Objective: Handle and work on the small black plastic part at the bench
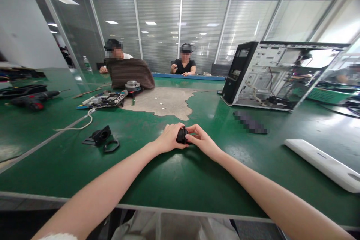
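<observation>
Between my two hands is a small black, roundish plastic part (181,135), just above the green tabletop (168,187). My left hand (168,137) wraps round its left side, fingers closed on it. From the right, the thumb and fingers of my right hand (200,139) pinch its edge. What exactly the part is cannot be made out. Off to the left lie a black bracket with a round opening (99,135) and a black ring (111,146), both apart from my hands.
An opened computer case (261,78) stands at the right, with a white elongated panel (320,163) nearer me. Circuit boards (105,99) and a power drill (35,99) lie left. Two people (184,63) sit across the table; another is at the far right.
</observation>
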Motion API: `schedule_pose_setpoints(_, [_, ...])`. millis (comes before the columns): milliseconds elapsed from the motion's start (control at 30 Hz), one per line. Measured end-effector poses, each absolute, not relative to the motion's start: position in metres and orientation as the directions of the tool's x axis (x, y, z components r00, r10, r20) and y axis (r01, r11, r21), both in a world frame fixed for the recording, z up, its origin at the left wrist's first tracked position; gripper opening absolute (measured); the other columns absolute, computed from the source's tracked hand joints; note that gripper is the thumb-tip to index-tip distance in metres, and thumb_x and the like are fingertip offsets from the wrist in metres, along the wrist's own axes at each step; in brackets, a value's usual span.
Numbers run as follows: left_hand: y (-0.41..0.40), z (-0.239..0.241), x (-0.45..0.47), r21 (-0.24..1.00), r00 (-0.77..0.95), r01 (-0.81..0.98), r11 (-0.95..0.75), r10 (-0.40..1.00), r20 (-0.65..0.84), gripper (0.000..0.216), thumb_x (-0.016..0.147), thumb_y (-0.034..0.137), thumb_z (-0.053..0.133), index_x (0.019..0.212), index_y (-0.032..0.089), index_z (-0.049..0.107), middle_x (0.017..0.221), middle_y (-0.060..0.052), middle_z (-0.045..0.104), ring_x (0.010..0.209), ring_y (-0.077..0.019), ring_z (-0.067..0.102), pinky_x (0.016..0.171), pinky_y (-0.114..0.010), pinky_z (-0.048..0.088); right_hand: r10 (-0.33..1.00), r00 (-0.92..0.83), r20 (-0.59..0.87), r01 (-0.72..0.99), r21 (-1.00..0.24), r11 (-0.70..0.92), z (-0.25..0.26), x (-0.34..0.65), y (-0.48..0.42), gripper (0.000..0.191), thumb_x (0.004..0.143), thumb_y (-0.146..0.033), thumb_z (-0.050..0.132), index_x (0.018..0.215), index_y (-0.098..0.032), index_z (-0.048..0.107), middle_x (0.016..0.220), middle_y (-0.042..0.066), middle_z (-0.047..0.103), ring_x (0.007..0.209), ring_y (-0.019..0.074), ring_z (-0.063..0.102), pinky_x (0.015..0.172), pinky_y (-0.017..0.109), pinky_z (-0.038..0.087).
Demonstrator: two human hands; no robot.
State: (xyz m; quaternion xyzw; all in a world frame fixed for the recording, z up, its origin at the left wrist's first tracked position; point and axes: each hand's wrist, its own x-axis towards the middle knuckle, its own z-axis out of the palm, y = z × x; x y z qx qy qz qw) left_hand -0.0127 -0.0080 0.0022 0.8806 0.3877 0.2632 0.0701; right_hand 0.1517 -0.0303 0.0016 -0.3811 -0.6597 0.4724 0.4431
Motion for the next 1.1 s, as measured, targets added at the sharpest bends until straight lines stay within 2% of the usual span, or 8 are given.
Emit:
schedule_pose_setpoints(133, [-0.008, 0.002, -0.013, 0.323, 0.563, 0.645, -0.693, 0.716, 0.412, 0.057, 0.058, 0.047, 0.063, 0.102, 0.019, 0.041, 0.097, -0.005, 0.052, 0.087, -0.0228, 0.049, 0.074, -0.033, 0.033, 0.914, -0.336, 0.228, 0.127, -0.950, 0.284, 0.000, 0.154, -0.030, 0.026, 0.071, -0.034, 0.056, 0.090, -0.019, 0.048, 0.093, 0.002, 0.053, 0.081, 0.0130, 0.054, 0.077, 0.031, 0.044])
schedule_pose_setpoints(267, [-0.008, 0.003, -0.014, 0.347, 0.559, 0.638, -0.687, 0.723, 0.405, 0.056, 0.059, 0.046, 0.062, 0.104, 0.020, 0.040, 0.097, -0.004, 0.053, 0.087, -0.0222, 0.049, 0.075, -0.033, 0.033, 0.890, -0.393, 0.233, 0.068, -0.957, 0.281, 0.003, 0.153, -0.035, 0.027, 0.069, -0.032, 0.058, 0.091, -0.021, 0.045, 0.096, 0.001, 0.053, 0.080, 0.0127, 0.056, 0.075, 0.030, 0.045])
schedule_pose_setpoints(467, [-0.008, 0.002, -0.013, 0.351, 0.553, 0.642, -0.681, 0.729, 0.403, 0.059, 0.057, 0.046, 0.064, 0.104, 0.021, 0.040, 0.098, -0.004, 0.053, 0.089, -0.0230, 0.049, 0.077, -0.034, 0.033, 0.915, -0.344, 0.212, 0.055, -0.968, 0.245, -0.002, 0.152, -0.029, 0.022, 0.073, -0.037, 0.053, 0.087, -0.022, 0.046, 0.085, 0.000, 0.055, 0.077, 0.0119, 0.056, 0.073, 0.030, 0.047])
schedule_pose_setpoints(667, [-0.008, 0.003, -0.013, 0.355, 0.554, 0.642, -0.679, 0.731, 0.398, 0.060, 0.057, 0.046, 0.064, 0.105, 0.020, 0.040, 0.100, -0.005, 0.052, 0.090, -0.0236, 0.049, 0.077, -0.034, 0.033, 0.913, -0.344, 0.219, 0.118, -0.955, 0.273, -0.006, 0.155, -0.026, 0.025, 0.074, -0.034, 0.053, 0.093, -0.020, 0.048, 0.093, 0.002, 0.055, 0.085, 0.0142, 0.054, 0.077, 0.032, 0.046])
schedule_pose_setpoints(833, [-0.008, 0.003, -0.014, 0.348, 0.559, 0.636, -0.689, 0.722, 0.409, 0.057, 0.059, 0.046, 0.062, 0.104, 0.020, 0.040, 0.099, -0.005, 0.052, 0.089, -0.0231, 0.049, 0.076, -0.034, 0.033, 0.873, -0.408, 0.268, 0.084, -0.941, 0.328, -0.002, 0.155, -0.035, 0.026, 0.073, -0.030, 0.055, 0.095, -0.022, 0.045, 0.097, 0.002, 0.053, 0.085, 0.0136, 0.055, 0.078, 0.031, 0.045])
schedule_pose_setpoints(1000, [-0.008, 0.003, -0.013, 0.351, 0.554, 0.646, -0.678, 0.732, 0.396, 0.059, 0.057, 0.047, 0.064, 0.104, 0.020, 0.040, 0.097, -0.005, 0.053, 0.089, -0.0233, 0.049, 0.076, -0.033, 0.033, 0.902, -0.351, 0.251, 0.086, -0.951, 0.298, -0.002, 0.153, -0.032, 0.021, 0.075, -0.035, 0.050, 0.090, -0.022, 0.045, 0.093, 0.002, 0.055, 0.085, 0.0134, 0.055, 0.075, 0.030, 0.047])
schedule_pose_setpoints(1100, [-0.009, 0.004, -0.012, 0.357, 0.556, 0.645, -0.676, 0.735, 0.388, 0.058, 0.058, 0.046, 0.064, 0.104, 0.021, 0.040, 0.099, -0.005, 0.053, 0.089, -0.0236, 0.049, 0.076, -0.034, 0.033, 0.914, -0.330, 0.237, 0.096, -0.954, 0.283, -0.004, 0.152, -0.028, 0.024, 0.073, -0.034, 0.053, 0.092, -0.021, 0.045, 0.093, 0.002, 0.053, 0.084, 0.0135, 0.054, 0.075, 0.031, 0.047])
